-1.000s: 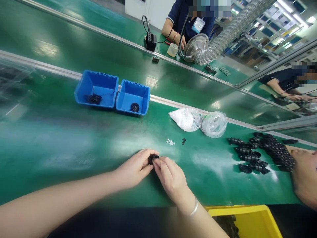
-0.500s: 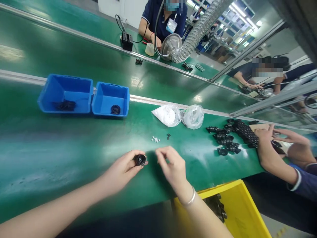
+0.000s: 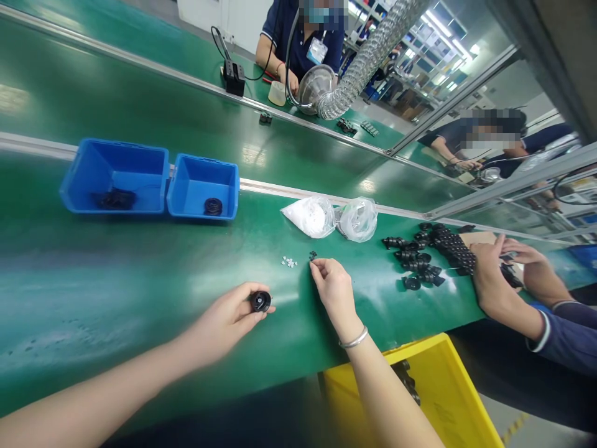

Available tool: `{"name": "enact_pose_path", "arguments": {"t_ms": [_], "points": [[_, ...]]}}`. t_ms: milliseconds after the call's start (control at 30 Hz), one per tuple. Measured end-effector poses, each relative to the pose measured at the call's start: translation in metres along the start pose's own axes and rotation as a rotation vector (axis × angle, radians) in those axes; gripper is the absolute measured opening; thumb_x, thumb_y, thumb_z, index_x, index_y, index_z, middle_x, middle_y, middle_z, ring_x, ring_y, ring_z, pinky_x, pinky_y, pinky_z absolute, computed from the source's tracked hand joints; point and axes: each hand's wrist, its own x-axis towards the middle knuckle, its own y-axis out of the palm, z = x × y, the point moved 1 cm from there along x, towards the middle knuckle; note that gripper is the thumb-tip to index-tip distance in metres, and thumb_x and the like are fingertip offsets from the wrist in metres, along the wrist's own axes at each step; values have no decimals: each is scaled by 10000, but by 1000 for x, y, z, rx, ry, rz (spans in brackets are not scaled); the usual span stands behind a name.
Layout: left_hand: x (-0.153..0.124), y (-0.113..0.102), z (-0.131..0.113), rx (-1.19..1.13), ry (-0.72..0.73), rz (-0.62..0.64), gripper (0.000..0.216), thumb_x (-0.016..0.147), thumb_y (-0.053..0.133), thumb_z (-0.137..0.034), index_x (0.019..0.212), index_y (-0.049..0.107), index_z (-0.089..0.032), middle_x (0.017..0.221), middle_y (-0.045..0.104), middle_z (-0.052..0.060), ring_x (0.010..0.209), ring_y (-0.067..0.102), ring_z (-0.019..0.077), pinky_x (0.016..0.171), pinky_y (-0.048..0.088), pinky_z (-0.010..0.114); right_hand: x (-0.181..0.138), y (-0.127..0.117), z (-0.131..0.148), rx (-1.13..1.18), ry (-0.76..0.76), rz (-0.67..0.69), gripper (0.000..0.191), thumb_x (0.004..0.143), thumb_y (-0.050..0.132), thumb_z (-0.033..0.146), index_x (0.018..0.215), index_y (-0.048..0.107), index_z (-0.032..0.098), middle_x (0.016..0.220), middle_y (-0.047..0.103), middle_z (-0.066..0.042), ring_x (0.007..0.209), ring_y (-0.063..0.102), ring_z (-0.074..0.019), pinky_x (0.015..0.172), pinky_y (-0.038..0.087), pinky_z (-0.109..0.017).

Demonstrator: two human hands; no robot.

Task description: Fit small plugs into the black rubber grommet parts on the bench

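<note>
My left hand [image 3: 231, 317] grips a small round black part [image 3: 260, 302] between thumb and fingers, just above the green bench surface [image 3: 140, 274]. My right hand [image 3: 332, 287] reaches forward with its fingertips pinched at a little cluster of tiny black pieces [image 3: 312, 255]. Whether anything sits between those fingers I cannot make out. A few tiny white pieces [image 3: 289, 262] lie just left of the black ones.
Two blue bins [image 3: 153, 180] with black rings stand at the left. Two clear plastic bags [image 3: 331, 218] lie behind the small pieces. A pile of black parts [image 3: 426, 252] lies at the right beside a co-worker's hands [image 3: 494, 274]. A yellow crate [image 3: 433, 398] sits below the bench edge.
My hands have separated. The right hand left the black part and moved forward to the tiny black pieces. The left hand keeps the part. The view swung right.
</note>
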Motion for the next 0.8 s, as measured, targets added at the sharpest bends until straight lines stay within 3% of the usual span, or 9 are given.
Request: {"name": "enact_pose_path", "arguments": {"t_ms": [567, 700, 800], "points": [[1, -4, 0, 5, 28, 26, 262, 870, 539, -210, 1122, 465, -210, 1135, 585, 82, 1114, 614, 242, 987, 431, 417, 1, 2, -4, 34, -57, -12, 142, 904, 512, 250, 828, 599, 168, 768, 594, -39, 725, 573, -178, 658, 456, -296], [2, -5, 3, -19, 37, 30, 270, 871, 538, -203, 1130, 461, -209, 1141, 583, 79, 1121, 610, 239, 986, 430, 413, -9, -7, 19, 137, -76, 15, 121, 899, 549, 241, 808, 605, 184, 730, 589, -12, 662, 552, -144, 620, 450, -269], [4, -5, 4, -47, 55, 24, 270, 863, 551, -214, 1121, 470, -205, 1135, 590, 69, 1101, 615, 229, 964, 448, 389, -23, -11, 53, 333, -190, 129, 78, 899, 564, 206, 835, 609, 199, 768, 604, -4, 683, 558, -125, 633, 458, -250]]}}
